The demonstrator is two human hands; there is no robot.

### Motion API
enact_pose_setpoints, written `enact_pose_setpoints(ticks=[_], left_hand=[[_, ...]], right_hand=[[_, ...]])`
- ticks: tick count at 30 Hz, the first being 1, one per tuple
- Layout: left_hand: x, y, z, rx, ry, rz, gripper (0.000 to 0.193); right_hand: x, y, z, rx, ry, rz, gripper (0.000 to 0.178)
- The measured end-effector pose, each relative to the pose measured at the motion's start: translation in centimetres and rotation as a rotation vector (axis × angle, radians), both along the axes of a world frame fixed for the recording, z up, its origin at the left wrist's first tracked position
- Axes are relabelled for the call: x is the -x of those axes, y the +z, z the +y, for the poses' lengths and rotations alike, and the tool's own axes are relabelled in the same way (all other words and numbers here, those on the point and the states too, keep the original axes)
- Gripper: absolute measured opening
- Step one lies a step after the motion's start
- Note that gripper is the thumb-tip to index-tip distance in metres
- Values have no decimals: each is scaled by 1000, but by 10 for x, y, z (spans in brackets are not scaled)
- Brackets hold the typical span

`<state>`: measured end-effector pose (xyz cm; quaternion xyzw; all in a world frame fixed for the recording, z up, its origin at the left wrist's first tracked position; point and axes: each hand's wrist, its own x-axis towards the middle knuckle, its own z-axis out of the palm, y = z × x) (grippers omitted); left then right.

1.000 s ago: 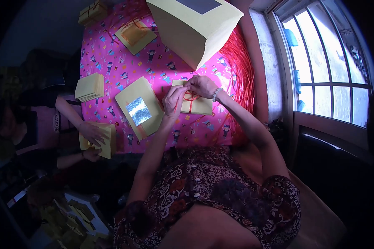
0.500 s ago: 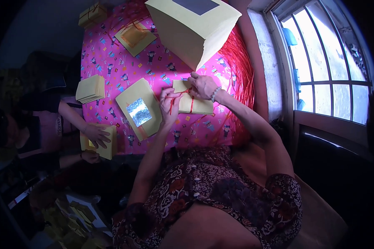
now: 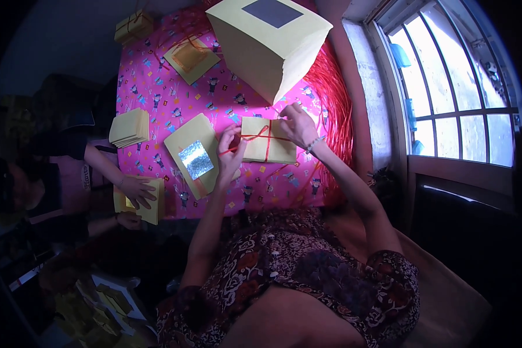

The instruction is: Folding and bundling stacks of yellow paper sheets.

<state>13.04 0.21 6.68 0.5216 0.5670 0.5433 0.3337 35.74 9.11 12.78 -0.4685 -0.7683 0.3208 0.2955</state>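
A stack of pale yellow paper (image 3: 281, 152) lies before me, with red ribbon (image 3: 268, 149) crossing it both ways and a loop or knot near its upper middle. At the stack's left edge, my left hand (image 3: 230, 152) is closed on a loose length of the ribbon. My right hand (image 3: 300, 126) is over the upper right corner, fingers bent together; whether ribbon is between them is hidden. Left of my left hand lies a flat yellow packet (image 3: 178, 134) with a shiny silver square (image 3: 195, 159) on top.
A tall block of yellow paper (image 3: 249, 64) with a dark rectangle stands beyond my hands. Red ribbon strands (image 3: 337, 110) run along the right side. More yellow stacks (image 3: 129, 127) lie left on the pink patterned tablecloth (image 3: 209, 95). A co-worker's hand (image 3: 138, 191) rests on another stack.
My right hand has moved right, away from the ribbon crossing, uncovering it. My left hand has shifted slightly left and down, still with ribbon in its fingers.
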Motion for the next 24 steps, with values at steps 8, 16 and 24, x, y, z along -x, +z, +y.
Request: enact_pose_setpoints(ticks=[8,16,24], left_hand=[[-6,23,27,764,-145,-602,69],[-39,14,-5,232,-81,-382,54],[-56,-3,-14,370,107,-137,71]], right_hand=[[-12,-74,-46,968,-545,602,63],[-1,-50,-73,468,-537,742,40],[0,-70,-70,486,-588,668,46]])
